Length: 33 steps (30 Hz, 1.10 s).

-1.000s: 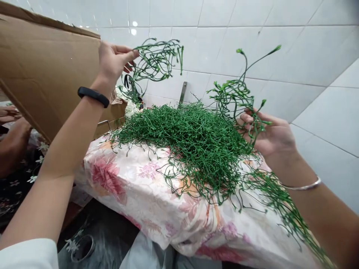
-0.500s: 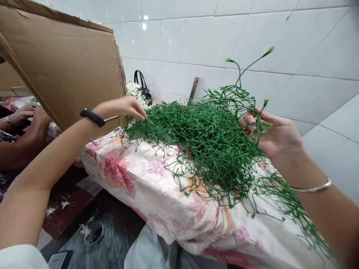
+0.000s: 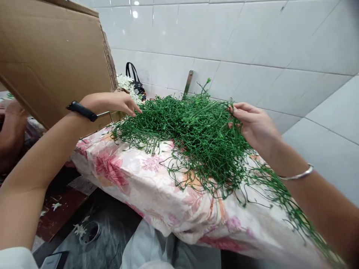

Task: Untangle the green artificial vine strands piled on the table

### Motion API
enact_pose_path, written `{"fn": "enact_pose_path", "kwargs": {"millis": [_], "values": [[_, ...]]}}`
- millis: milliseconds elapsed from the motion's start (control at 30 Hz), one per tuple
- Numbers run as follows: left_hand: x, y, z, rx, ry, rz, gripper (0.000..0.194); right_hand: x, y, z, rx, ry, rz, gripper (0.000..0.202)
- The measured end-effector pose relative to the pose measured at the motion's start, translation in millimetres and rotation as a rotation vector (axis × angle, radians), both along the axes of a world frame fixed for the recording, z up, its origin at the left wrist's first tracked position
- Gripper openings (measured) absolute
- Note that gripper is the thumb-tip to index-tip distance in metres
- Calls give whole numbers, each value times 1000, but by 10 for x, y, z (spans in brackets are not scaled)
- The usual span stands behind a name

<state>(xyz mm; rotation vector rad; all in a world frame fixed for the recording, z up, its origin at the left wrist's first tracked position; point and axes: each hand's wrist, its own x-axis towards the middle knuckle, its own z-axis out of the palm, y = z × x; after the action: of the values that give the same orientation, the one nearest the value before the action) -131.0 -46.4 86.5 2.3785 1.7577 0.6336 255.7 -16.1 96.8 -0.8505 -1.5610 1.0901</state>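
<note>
Green artificial flower stems (image 3: 182,129) lie tangled in a broad heap on a floral tablecloth (image 3: 162,186), towards its far side near a white tiled wall (image 3: 252,48). Right hand (image 3: 256,121), with a silver bangle (image 3: 300,175) at the wrist, is at the heap's right edge, pinching some of the stems between thumb and fingertips; these strands slant leftward over the top of the heap and are partly blurred. Left hand (image 3: 119,102), with a black wristband (image 3: 82,111), reaches to the heap's left end, fingers pointing down and close together; whether they grip a stem, I cannot tell. More stems trail along the cloth below the right forearm. A cardboard sheet or box side (image 3: 56,63) stands tilted behind the left arm, with white flowers (image 3: 126,83) and a black handbag (image 3: 139,87) beyond its edge. A metal strip (image 3: 189,83) leans behind the heap. At far left, another person's arm (image 3: 12,127) is partly visible.
</note>
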Motion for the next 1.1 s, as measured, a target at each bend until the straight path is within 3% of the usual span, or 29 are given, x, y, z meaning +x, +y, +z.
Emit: {"fn": "enact_pose_path", "kwargs": {"millis": [33,133,200,267,333,433,567,700,900,1000,1100], "values": [[130,-25,95,-40,60,-18,30,-5,19,1,21,-45,-11,6],[638,-136,303,404,-40,6,34,-23,85,5,52,-255,-46,8],[1019,-192,348,527,-243,-82,33,-44,110,6,104,-379,-78,11],[1372,-178,324,486,-350,-244,32,-67,101,6,135,-452,-60,14],[1656,-72,252,407,-332,-402,34,-79,60,9,142,-495,9,15],[1909,186,109,212,-248,-600,47,-39,-33,35,163,-515,86,15],[1958,405,-25,80,-229,-661,28,134,-144,83,118,-526,94,16],[1810,401,-105,211,-231,-610,23,321,-208,28,96,-548,120,26],[1654,351,-326,268,-181,-575,24,343,-323,-178,168,-452,-20,13],[1671,319,-381,215,-157,-575,31,266,-357,-258,174,-345,-77,14],[1728,278,-337,151,-217,-642,55,189,-351,-337,140,-205,-51,13]]}}
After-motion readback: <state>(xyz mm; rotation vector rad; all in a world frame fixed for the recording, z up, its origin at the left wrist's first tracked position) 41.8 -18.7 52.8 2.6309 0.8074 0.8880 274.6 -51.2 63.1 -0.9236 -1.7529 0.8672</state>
